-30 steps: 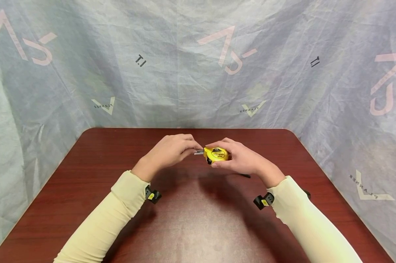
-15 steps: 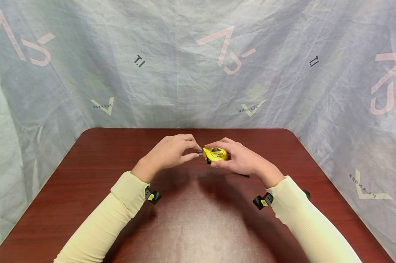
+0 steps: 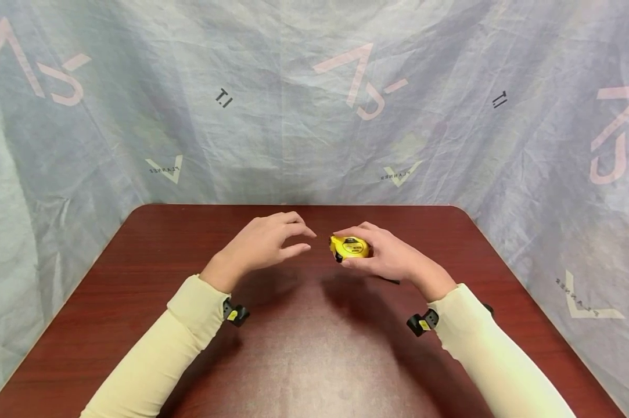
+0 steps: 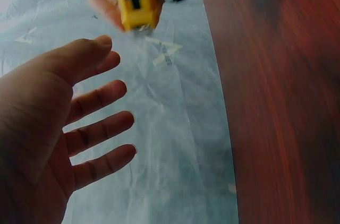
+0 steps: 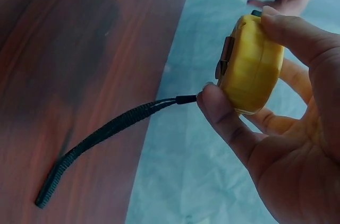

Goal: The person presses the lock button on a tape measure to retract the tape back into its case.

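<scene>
My right hand (image 3: 384, 251) grips a yellow tape measure (image 3: 352, 247) between thumb and fingers above the table. In the right wrist view, a black wrist strap (image 5: 106, 131) hangs from the yellow case (image 5: 252, 67). To the left of it, my left hand (image 3: 264, 244) is held in the air with nothing in it, its fingers apart and loosely bent. A short gap separates its fingertips from the tape measure. In the left wrist view, the case (image 4: 139, 1) shows its mouth end toward the left hand, with a blurred bit of metal at the bottom; no length of blade shows.
A dark red wooden table (image 3: 314, 360) lies under both hands. Grey printed sheeting (image 3: 283, 116) hangs behind it and along both sides. Each wrist wears a small black camera, such as the left one (image 3: 236, 313).
Half a second ago the left fingers pinched the blade's end at the tape measure's mouth. They have let go and moved left, while the right hand has shifted slightly right with the case.
</scene>
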Demonstrator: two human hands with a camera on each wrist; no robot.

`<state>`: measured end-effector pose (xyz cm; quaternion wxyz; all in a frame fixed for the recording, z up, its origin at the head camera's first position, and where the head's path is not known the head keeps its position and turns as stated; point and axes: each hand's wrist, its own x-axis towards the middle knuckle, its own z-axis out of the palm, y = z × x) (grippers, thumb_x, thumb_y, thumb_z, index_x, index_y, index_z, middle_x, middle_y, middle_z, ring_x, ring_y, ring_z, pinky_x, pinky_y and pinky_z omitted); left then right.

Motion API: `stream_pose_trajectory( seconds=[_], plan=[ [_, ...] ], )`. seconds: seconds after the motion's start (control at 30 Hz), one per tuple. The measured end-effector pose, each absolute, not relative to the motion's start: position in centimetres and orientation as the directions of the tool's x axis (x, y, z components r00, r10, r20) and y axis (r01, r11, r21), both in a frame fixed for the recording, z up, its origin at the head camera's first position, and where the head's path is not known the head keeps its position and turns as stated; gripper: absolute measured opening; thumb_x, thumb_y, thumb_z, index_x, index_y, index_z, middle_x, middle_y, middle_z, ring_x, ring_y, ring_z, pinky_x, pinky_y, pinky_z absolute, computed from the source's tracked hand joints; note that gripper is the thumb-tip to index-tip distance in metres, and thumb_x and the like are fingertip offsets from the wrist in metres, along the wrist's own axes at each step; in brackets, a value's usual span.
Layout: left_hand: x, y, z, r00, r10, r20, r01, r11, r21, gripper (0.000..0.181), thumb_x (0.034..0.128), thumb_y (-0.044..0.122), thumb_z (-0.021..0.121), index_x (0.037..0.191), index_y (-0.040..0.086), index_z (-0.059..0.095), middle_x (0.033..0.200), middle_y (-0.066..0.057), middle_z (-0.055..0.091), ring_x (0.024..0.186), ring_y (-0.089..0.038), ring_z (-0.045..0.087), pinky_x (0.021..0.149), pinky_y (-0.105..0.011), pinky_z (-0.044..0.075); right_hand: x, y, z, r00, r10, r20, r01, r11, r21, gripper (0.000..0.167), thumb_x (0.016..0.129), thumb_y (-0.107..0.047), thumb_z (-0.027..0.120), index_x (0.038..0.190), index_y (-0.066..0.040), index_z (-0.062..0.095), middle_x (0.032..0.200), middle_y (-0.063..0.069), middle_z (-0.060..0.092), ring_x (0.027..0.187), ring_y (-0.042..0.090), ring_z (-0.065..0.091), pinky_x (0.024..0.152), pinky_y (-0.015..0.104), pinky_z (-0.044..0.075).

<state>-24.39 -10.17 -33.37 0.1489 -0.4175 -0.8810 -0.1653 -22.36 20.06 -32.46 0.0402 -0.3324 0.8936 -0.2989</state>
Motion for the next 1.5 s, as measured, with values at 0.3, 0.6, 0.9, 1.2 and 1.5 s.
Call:
stream_pose_trajectory(
  seconds=[0.3, 0.6, 0.9, 1.2, 1.5],
  plan=[
    [-24.3, -13.9, -33.9, -0.696, 0.629, 0.346, 0.706, 0.687, 0.169, 0.027, 0.0991, 0.040, 0.070, 0.124, 0.028, 0.075, 0.115, 0.009, 0.066, 0.102, -0.014, 0.065, 0.080, -0.038, 0.053, -22.3, 23.5, -33.8, -0.839, -0.540, 0.061, -0.469, 0.663, -0.583, 0.058, 0.092, -0.035, 0.081, 0.145, -0.028, 0.059, 0.126, 0.002, 0.055, 0.102, 0.018, 0.059, 0.085, 0.039, 0.053],
    [-24.1, -18.3, -34.5, -0.788, 0.552, 0.273, 0.607, 0.773, 0.187, 0.032, 0.0992, 0.041, 0.070, 0.128, 0.027, 0.073, 0.122, 0.004, 0.066, 0.109, -0.021, 0.065, 0.085, -0.048, 0.052, -22.0, 27.2, -35.3, -0.869, -0.494, 0.020, -0.429, 0.734, -0.526, 0.061, 0.092, -0.036, 0.081, 0.146, -0.021, 0.058, 0.122, 0.005, 0.057, 0.100, 0.019, 0.058, 0.085, 0.041, 0.052],
    [-23.9, -22.6, -35.2, -0.858, 0.458, 0.234, 0.502, 0.844, 0.188, 0.034, 0.1006, 0.043, 0.067, 0.130, 0.027, 0.071, 0.127, 0.002, 0.065, 0.115, -0.025, 0.064, 0.089, -0.055, 0.051, -21.8, 30.8, -36.6, -0.899, -0.438, -0.006, -0.373, 0.774, -0.511, 0.062, 0.090, -0.036, 0.083, 0.145, -0.021, 0.058, 0.120, 0.003, 0.058, 0.098, 0.019, 0.057, 0.085, 0.038, 0.050],
    [-23.4, -25.5, -36.3, -0.884, 0.418, 0.210, 0.454, 0.874, 0.172, 0.036, 0.0998, 0.044, 0.068, 0.130, 0.024, 0.071, 0.129, -0.001, 0.065, 0.119, -0.028, 0.063, 0.088, -0.060, 0.050, -21.9, 34.2, -37.1, -0.898, -0.439, 0.001, -0.394, 0.805, -0.444, 0.063, 0.091, -0.039, 0.081, 0.145, -0.016, 0.057, 0.128, 0.008, 0.061, 0.107, 0.022, 0.057, 0.089, 0.046, 0.048],
    [-22.7, -27.5, -37.2, -0.894, 0.402, 0.199, 0.435, 0.886, 0.161, 0.035, 0.0998, 0.046, 0.067, 0.128, 0.026, 0.073, 0.127, -0.001, 0.066, 0.115, -0.027, 0.065, 0.084, -0.060, 0.050, -22.3, 36.3, -38.0, -0.919, -0.393, -0.037, -0.337, 0.829, -0.446, 0.059, 0.091, -0.034, 0.082, 0.142, -0.017, 0.059, 0.127, 0.010, 0.061, 0.106, 0.025, 0.056, 0.088, 0.046, 0.048]
  ],
)
